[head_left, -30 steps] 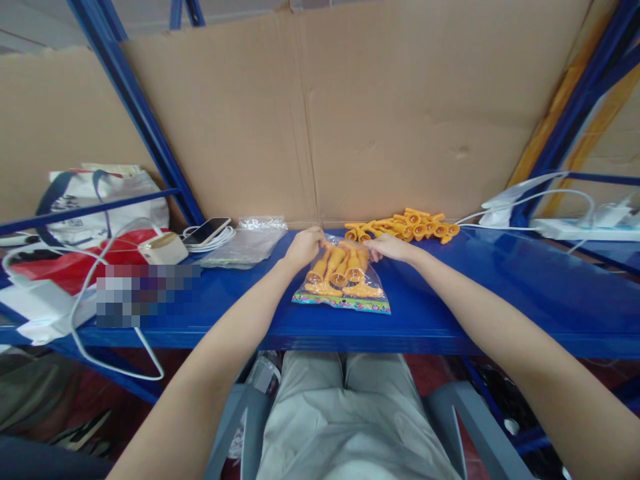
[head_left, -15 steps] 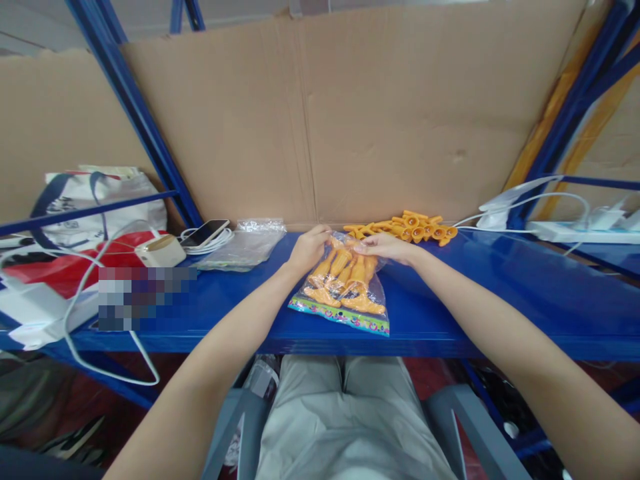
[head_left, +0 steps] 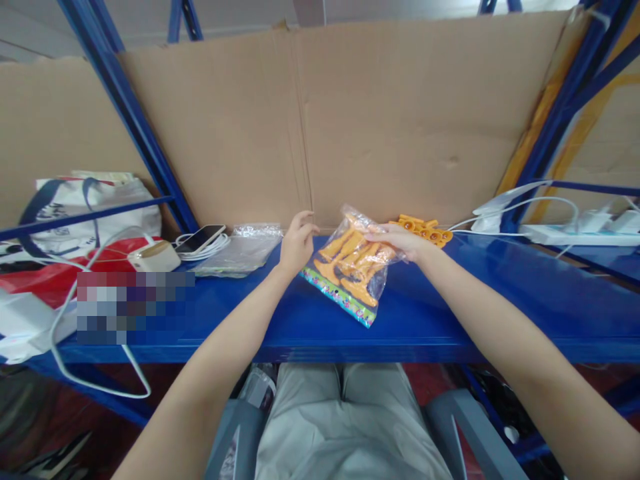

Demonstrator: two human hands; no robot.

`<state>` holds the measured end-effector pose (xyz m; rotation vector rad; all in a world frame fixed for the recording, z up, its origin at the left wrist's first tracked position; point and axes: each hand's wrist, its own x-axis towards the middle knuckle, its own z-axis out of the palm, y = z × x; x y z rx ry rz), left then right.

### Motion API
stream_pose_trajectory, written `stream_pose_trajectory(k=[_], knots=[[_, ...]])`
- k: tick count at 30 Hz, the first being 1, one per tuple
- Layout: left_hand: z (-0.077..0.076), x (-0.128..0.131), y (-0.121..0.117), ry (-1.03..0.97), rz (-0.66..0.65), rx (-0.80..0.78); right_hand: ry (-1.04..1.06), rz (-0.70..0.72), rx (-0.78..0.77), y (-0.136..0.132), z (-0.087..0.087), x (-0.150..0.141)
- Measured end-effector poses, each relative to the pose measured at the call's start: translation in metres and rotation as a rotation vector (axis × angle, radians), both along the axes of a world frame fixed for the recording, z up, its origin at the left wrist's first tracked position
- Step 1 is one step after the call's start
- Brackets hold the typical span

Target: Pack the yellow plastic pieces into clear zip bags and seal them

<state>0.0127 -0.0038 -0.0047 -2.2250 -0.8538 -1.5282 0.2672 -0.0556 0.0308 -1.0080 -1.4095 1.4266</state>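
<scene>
A clear plastic bag with a colourful printed header strip holds several orange plastic pieces, flared at one end. My right hand grips its upper right side, and the bag tilts with the strip toward the lower left. Just left of the bag, my left hand is raised and apart from it, fingers loosely curled and spread, with nothing seen in it. Behind my right hand lies a pile of similar orange pieces, partly hidden by the bag and hand.
Flat clear bags lie in a stack on the blue table, left of my hands. Beside them are a phone, coiled white cable and a charger. Cardboard walls the back. A power strip lies at right.
My left hand has let go of the bag and moved a little left. My right hand still holds the bag, which has turned and lifted, its printed strip now slanting down to the right.
</scene>
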Motion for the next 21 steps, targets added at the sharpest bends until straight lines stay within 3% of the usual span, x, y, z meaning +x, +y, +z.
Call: stream_pose_trajectory(k=[7,11,13,16,19,21], knots=[[0.000,-0.028,0.022,-0.207,0.132,-0.073,0.403,-0.728,0.183,0.013,0.028,0.073],[-0.004,-0.029,0.025,-0.204,0.137,-0.108,0.701,-1.309,0.264,0.012,0.030,0.103],[-0.005,-0.028,0.025,-0.182,0.128,-0.117,0.642,-1.559,0.240,0.009,0.024,0.117],[-0.006,-0.026,0.024,-0.154,0.112,-0.125,0.399,-1.785,0.096,0.002,0.012,0.137],[-0.007,-0.025,0.025,-0.143,0.107,-0.133,0.215,-1.838,-0.090,0.000,-0.004,0.154],[-0.007,-0.025,0.025,-0.143,0.108,-0.140,0.016,-1.829,-0.126,0.003,-0.014,0.164]])
